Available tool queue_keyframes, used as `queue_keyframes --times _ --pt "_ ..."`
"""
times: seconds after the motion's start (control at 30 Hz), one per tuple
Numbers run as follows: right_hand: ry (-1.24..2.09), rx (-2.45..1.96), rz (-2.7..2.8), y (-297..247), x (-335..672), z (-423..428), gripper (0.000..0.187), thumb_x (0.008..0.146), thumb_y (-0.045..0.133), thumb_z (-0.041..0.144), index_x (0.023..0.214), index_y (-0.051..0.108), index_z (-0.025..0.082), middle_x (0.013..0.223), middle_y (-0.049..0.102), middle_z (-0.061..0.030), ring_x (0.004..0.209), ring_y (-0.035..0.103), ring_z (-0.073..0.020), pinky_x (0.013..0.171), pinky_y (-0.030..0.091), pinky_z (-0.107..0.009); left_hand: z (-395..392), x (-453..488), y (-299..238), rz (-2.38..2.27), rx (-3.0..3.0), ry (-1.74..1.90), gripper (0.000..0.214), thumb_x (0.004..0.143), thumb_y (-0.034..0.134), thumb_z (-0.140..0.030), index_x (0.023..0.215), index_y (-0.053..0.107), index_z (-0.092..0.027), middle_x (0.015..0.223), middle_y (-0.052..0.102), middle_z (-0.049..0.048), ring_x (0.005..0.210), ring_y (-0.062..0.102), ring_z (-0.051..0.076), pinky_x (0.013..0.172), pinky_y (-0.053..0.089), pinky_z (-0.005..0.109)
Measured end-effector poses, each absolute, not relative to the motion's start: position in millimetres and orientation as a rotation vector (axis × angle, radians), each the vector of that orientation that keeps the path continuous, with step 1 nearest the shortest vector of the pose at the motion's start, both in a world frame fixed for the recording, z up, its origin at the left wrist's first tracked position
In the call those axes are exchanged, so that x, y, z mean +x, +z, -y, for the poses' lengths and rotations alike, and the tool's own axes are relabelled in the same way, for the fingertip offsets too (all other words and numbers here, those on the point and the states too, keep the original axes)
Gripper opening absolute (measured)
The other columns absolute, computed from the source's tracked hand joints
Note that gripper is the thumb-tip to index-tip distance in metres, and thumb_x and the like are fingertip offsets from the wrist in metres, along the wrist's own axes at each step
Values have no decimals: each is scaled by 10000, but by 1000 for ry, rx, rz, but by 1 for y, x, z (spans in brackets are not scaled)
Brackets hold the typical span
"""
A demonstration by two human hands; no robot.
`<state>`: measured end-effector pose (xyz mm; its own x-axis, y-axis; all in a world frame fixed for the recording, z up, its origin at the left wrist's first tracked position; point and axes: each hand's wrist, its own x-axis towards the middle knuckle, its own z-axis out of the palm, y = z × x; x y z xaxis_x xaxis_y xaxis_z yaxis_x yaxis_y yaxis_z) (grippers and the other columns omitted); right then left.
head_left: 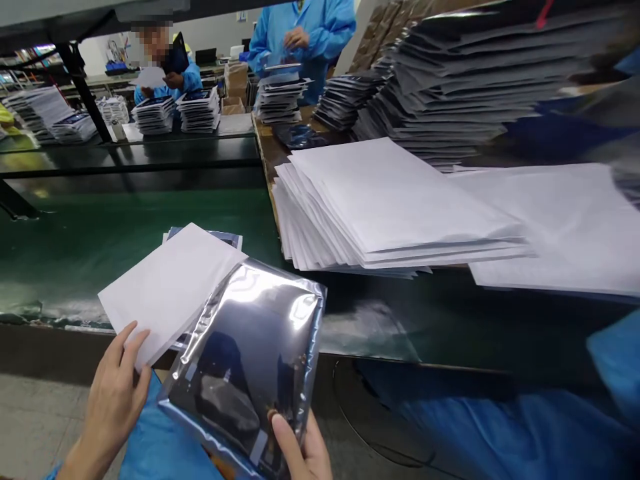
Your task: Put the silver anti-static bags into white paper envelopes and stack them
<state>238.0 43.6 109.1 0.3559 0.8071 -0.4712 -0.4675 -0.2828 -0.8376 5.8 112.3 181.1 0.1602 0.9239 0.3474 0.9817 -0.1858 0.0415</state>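
My right hand (303,447) grips the near edge of a flat black package (240,373) in shiny clear plastic wrap, thumb on top. The package is tilted and reflects bright light. My left hand (115,387) holds the near corner of a white paper sleeve (170,287), its fingers over the paper. One edge of the sleeve meets the wrapped package, which overlaps it. Beneath the sleeve, another dark wrapped piece with a white border (225,238) shows in part on the green bench top (100,227).
A fanned pile of white paper sleeves (395,207) lies at the right, beside more white sheets (560,227). Behind rises a tall stack of dark flat packages (465,80). Two co-workers in blue (320,33) handle items across the bench. A dark post (83,90) stands at left.
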Motion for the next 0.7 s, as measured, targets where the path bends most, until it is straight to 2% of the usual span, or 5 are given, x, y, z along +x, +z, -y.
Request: queue_keyframes --times 0.1,0.17,0.27,0.5,0.7 --pt "1330 -1327 402 114 238 -55 456 763 673 481 1149 606 246 1129 696 -37 1096 610 -225 875 510 -281 -102 4 172 1995 -2040 -646 210 827 539 -285 1010 535 -181 1115 531 163 1043 519 318 855 466 473" --pt "1386 -1305 416 117 238 -58 448 767 668 483 1142 610 246 1101 704 -37 1079 616 -223 879 506 -291 -98 2 168 2071 -1975 -744 91 824 550 -275 859 516 -198 904 551 99 888 539 267 780 467 420" --pt "1458 -1278 426 123 237 -60 399 758 683 472 1079 645 238 1046 717 -39 1006 645 -209 855 509 -274 -90 -3 165 2185 -1974 -801 143 843 531 -245 720 461 -227 709 509 19 714 507 201 676 430 335" --pt "1546 -1252 404 132 236 -66 361 756 689 445 1044 649 231 920 727 -44 878 676 -234 732 553 -321 -77 -6 159 2383 -1880 -854 192 844 521 -291 675 447 -236 687 507 8 686 493 189 629 403 295" --pt "1416 -1297 470 120 215 -61 358 773 666 466 1036 638 224 963 717 -36 989 640 -236 894 488 -341 -70 -1 151 2394 -1829 -996 138 837 550 -289 713 539 -228 703 561 20 675 498 187 638 419 307"
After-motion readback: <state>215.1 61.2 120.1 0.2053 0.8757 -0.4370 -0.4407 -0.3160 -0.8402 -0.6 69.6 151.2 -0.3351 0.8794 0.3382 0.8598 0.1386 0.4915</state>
